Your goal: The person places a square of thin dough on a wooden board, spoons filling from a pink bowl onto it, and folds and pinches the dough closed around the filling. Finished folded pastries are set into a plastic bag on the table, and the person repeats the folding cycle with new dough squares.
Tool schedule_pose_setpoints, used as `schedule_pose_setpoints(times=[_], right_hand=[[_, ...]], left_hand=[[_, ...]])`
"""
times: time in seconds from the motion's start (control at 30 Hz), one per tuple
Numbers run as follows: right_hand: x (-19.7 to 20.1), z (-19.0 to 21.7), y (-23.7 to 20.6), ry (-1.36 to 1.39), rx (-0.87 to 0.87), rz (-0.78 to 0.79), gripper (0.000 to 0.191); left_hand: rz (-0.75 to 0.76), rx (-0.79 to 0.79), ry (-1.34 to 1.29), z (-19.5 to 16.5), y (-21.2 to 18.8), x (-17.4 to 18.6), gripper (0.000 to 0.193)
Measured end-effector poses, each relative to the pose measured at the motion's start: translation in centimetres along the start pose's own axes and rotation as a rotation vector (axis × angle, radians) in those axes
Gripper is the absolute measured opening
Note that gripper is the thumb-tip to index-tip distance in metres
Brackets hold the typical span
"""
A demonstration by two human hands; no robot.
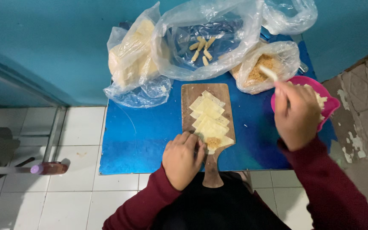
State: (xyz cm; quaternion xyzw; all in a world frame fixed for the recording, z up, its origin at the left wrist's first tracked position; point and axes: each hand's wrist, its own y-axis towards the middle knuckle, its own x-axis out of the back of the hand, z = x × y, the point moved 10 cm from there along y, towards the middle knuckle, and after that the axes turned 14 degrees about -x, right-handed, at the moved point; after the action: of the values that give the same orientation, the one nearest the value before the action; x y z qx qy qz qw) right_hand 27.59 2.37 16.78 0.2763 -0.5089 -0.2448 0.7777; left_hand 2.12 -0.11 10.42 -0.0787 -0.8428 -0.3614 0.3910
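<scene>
Floor, far left: white tiles, with a purple-capped bottle (47, 168) lying on its side.

Blue table (141, 140), against a teal wall.

Back left on the table: clear plastic bag of pale wrapper sheets (133, 57).

Centre back: large open plastic bag (205, 40) holding a few small rolled pieces (202, 50).

Centre front: wooden cutting board (207, 127), handle toward the person, carrying a row of overlapping pale yellow square wrappers (209, 117). The nearest wrapper has a small mound of crumbly filling (213, 142) on it.

Left hand (184, 159): resting on the board's near left edge, fingers curled together, tips touching the nearest wrapper beside the filling.

Back right: bag of brownish crumbs (265, 68).

Right hand (297, 115): fingers closed around a pale spoon (269, 73), held over the pink bowl (331, 106) at the table's right edge, which holds pale filling.
</scene>
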Motion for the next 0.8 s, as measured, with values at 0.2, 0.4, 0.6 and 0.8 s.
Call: schedule_pose_setpoints(times=[0.2, 0.4, 0.6, 0.8], right_hand=[[-2.2, 1.9, 4.8, -0.303, 0.069, -0.007, 0.018], [-3.2, 4.3, 0.1, -0.069, -0.069, 0.307, 0.003], [-5.0, 6.3, -6.2, 0.202, -0.101, 0.518, 0.017], [-5.4, 5.2, -7.0, 0.240, -0.218, 0.478, 0.018]], left_hand=[[-0.043, -0.007, -0.073, -0.5, 0.1, -0.2, 0.013], [-0.132, 0.056, -0.286, -0.2, 0.0, -0.4, 0.019], [-0.152, 0.048, -0.384, -0.8, 0.1, -0.7, 0.025], [-0.114, 0.015, -0.325, -1.2, 0.5, -1.2, 0.027]])
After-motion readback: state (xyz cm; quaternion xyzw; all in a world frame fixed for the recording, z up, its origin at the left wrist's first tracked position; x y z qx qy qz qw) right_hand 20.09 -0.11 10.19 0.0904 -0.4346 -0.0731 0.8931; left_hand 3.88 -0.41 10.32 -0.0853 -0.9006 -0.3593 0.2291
